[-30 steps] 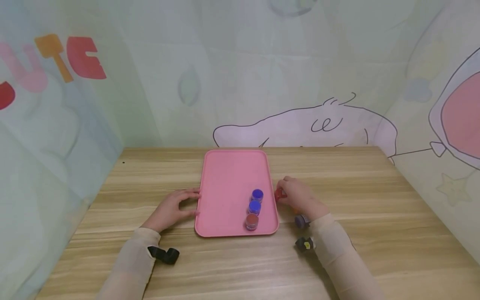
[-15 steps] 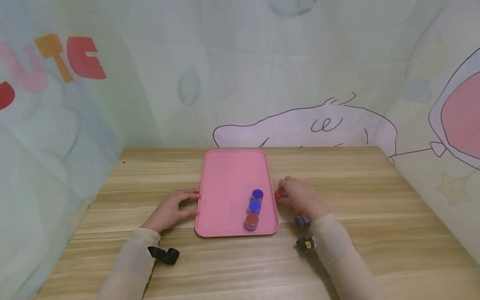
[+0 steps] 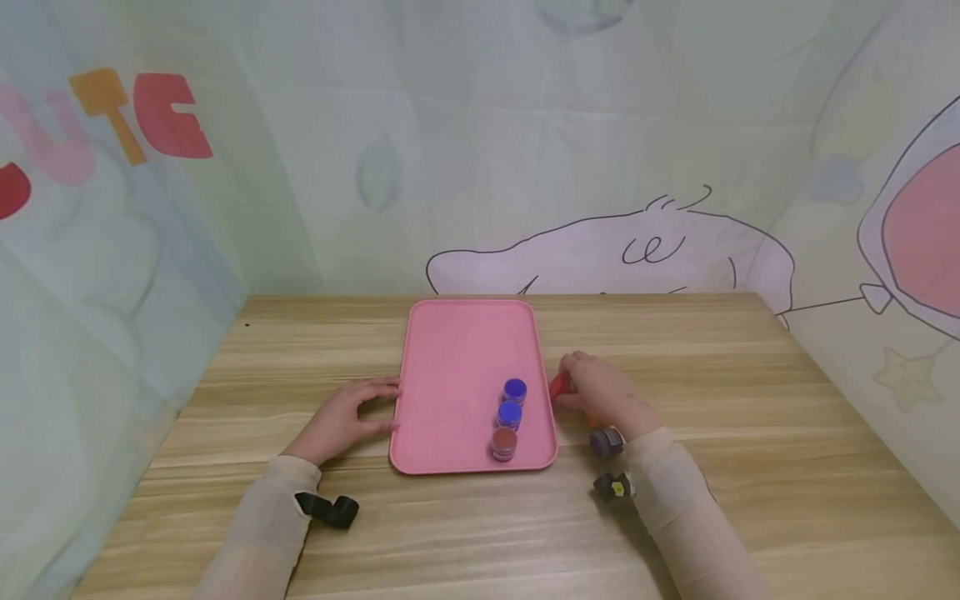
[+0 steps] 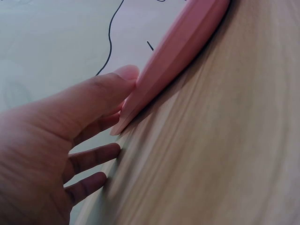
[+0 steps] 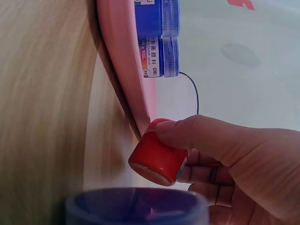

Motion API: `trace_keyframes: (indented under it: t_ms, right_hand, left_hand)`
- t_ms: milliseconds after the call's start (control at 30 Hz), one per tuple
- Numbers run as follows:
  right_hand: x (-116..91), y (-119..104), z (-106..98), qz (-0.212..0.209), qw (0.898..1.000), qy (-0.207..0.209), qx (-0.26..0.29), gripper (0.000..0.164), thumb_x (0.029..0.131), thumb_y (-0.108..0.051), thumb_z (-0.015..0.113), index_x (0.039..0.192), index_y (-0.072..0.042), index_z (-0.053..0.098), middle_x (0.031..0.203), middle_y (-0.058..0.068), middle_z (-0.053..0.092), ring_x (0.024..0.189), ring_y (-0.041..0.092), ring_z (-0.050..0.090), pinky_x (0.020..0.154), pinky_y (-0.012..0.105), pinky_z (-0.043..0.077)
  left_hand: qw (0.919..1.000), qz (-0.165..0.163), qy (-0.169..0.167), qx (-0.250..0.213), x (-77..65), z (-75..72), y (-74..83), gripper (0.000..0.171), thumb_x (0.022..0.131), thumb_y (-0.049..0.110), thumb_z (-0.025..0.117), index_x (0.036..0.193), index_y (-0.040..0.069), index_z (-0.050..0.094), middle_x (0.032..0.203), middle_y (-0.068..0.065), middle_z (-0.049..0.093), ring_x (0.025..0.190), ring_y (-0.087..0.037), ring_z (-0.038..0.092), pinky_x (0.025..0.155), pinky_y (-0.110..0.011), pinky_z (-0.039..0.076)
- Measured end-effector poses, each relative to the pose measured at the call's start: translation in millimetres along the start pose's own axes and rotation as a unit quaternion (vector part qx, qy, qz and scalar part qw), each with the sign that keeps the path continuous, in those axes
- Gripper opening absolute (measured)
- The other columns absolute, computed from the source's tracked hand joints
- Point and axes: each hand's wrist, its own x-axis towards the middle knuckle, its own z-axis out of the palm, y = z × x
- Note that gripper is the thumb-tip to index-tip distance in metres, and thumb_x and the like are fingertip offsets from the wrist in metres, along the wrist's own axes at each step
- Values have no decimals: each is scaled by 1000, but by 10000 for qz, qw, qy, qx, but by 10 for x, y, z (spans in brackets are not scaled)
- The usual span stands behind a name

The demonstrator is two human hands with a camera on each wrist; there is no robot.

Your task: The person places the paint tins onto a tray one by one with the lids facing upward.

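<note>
My right hand (image 3: 603, 392) pinches a small red paint jar (image 5: 159, 157) between thumb and fingers, just off the right rim of the pink tray (image 3: 457, 358). In the right wrist view the red jar is tilted, its base towards the camera. My left hand (image 3: 337, 421) rests its thumb and fingertips against the tray's left rim, fingers spread. On the tray's right side, a blue-lidded paint jar (image 3: 514, 390), a second blue-lidded jar (image 3: 509, 414) and a brownish-red-lidded jar (image 3: 504, 443) stand in a row.
A dark purple jar (image 3: 604, 442) is on the wooden table (image 3: 480, 533) below the right hand. Beside it an orange thing (image 3: 594, 420) is mostly hidden by that hand. A patterned curtain (image 3: 480, 150) stands behind the table.
My right hand has shifted slightly to the right with the red paint jar, and more of the purple jar shows. The left hand and the tray have stayed put.
</note>
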Motion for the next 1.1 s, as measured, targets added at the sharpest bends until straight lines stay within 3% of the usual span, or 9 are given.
trace_keyframes:
  t_ms: [600,1100]
  right_hand:
    - [-6,-6,-24,-30,9998,175,-71,27,84,-28,75,101,-10,63,88,1,60,75,15,54,68,25,53]
    - [9,-27,-26,64,9988,308,372,28,86,-34,73,104,-15,62,95,-2,63,80,15,57,72,27,55]
  left_hand:
    - [10000,-31,-6,3,-5,-1,7,50,82,32,76,127,13,63,141,-9,55,130,-36,48,109,-56,38]
    - [10000,-49,-27,-12,1,-16,3,50,82,32,76,127,13,63,141,-9,54,131,-37,47,109,-57,38]
